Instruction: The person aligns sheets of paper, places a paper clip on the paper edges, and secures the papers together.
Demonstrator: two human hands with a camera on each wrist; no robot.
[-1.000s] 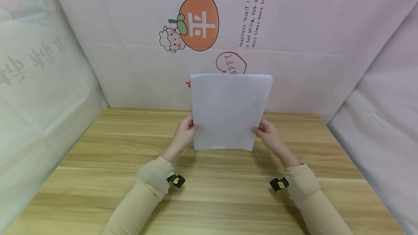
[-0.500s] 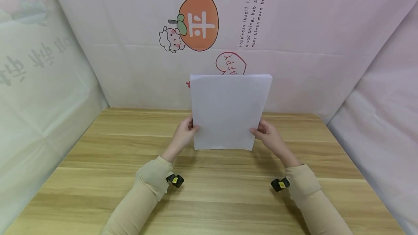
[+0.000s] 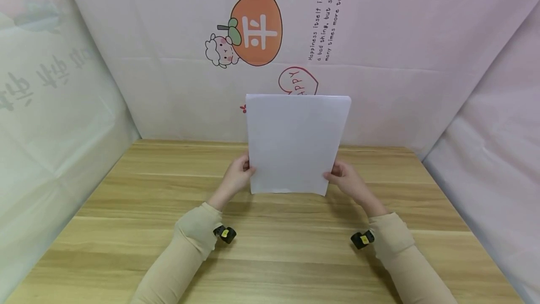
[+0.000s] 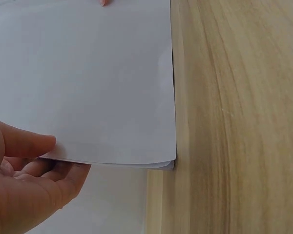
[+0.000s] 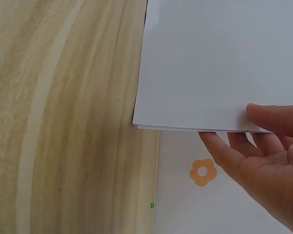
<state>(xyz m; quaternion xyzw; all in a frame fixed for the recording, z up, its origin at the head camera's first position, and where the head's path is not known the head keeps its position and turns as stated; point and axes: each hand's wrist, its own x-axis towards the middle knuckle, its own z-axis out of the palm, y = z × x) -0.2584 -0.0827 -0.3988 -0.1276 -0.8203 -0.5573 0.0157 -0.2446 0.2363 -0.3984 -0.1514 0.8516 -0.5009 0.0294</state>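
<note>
And there's the left hand pinching one side of the paper stack, the right hand pinching the other, thumbs in front, fingers behind; the stack stands roughly upright between them, bottom edge below the thumbs near the table, contact hard to call; this looks like the steadying step; next calls, I'd judge, for matched pressure; beyond the fingers the printed backdrop likely limits any forward push

Soft, diffuse light fills the head view, laying faint shadows on the bench beside the sleeves; far lettering reads crisply. Both wrist views look dimmer, the paper greyish, with soft shading beside the hands.
</note>
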